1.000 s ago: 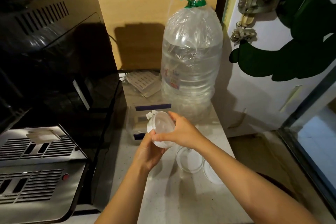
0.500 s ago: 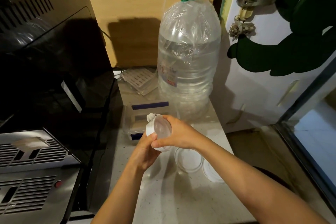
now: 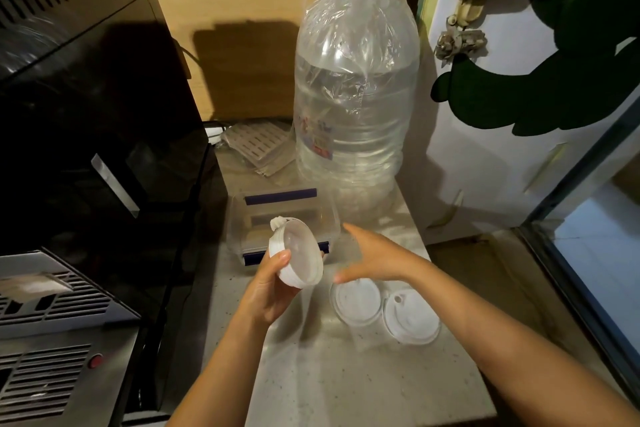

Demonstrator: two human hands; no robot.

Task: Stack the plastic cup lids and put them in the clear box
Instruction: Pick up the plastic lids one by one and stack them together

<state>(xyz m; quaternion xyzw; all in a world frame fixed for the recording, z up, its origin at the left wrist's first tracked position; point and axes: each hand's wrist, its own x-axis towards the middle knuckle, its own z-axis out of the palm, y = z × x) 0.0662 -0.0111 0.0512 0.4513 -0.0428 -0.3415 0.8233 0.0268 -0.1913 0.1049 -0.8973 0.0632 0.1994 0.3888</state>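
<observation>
Both forearms enter from the bottom edge, elbows cut off by the frame. Pale speckled counter [image 3: 346,385] nearest the camera, bare between the arms.

Two loose lids lie flat on the counter, side by side and nearly touching: a clear lid [image 3: 356,300], its near-left rim partly washed out by glare, and a white lid [image 3: 411,320] with a small sip hole on its far side.

Left hand [image 3: 268,288] is raised above the counter, palm toward the camera's right, thumb pressed on the near face of a stack of lids [image 3: 296,251] and fingers wrapped behind it (fingertips hidden by the stack). Stack is tilted on edge, open face to the right; number of lids in it cannot be counted, edges blur together. A small white tab juts from its top left.

Right hand [image 3: 375,255] hovers just right of the stack, over the clear lid, fingers spread and empty, not touching the stack. Motion blur softens the fingertips.

Behind the stack sits the clear box [image 3: 263,215] with dark blue clips front and back; its contents are hard to make out through the walls and the stack covers its front right corner.

Farther back: a large water bottle [image 3: 356,107] with green cap, top cut off by the frame. A dark machine [image 3: 104,135] fills the left side
</observation>
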